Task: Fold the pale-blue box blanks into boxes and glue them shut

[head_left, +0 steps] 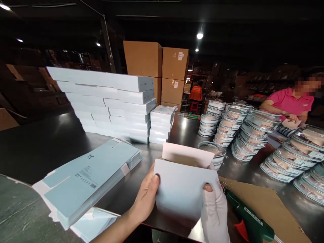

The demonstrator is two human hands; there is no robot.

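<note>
A pale blue cardboard box is held between my two hands, its end facing me and a white flap standing up behind the front panel. My bare left hand grips its left edge, thumb on the front panel. My right hand, in a white glove with the thumb tip uncovered, grips the right edge. The fingers behind the box are hidden. Left of my hands lies a stack of flattened pale blue boxes with printing and a barcode. A green glue gun with a red trigger lies close to my right hand.
Finished-looking white boxes are stacked behind. Round clear-lidded packs with blue rims stand in several piles at right on the dark table. A cardboard sheet lies under the glue gun. A person in pink works beyond the piles.
</note>
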